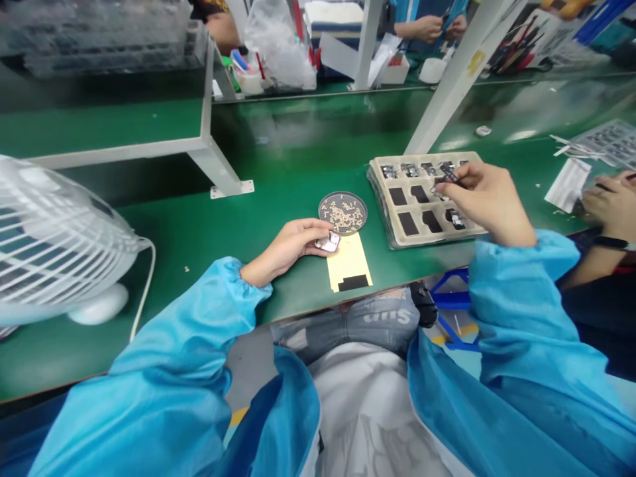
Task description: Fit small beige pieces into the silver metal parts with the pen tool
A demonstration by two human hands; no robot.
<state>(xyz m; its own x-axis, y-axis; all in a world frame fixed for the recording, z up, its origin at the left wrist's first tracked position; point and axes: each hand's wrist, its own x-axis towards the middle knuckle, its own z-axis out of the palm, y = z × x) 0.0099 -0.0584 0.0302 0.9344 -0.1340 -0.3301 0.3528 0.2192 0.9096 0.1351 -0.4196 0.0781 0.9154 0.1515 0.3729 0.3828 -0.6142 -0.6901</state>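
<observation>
Between its thumb and fingers my left hand (pixel 295 245) pinches a small shiny silver part with a dark rim (pixel 328 242), just above a yellow paper sheet (pixel 350 255). A black strip (pixel 352 283) lies on the near end of that sheet. Touching the sheet's far end is a round dark dish (pixel 342 196) full of tiny beige pieces. Over the right side of a beige compartment tray (pixel 392 240), my right hand (pixel 484 195) is closed on a small black part (pixel 450 175). Several tray compartments hold dark or metallic parts; my fingers partly cover others.
A white fan (pixel 64 245) stands at left, its cable trailing on the green bench. Metal shelf legs (pixel 221 169) and a slanted post (pixel 442 93) rise behind. At right are a co-worker's hands (pixel 611 202), near a white paper strip (pixel 569 182) and another tray (pixel 609 142).
</observation>
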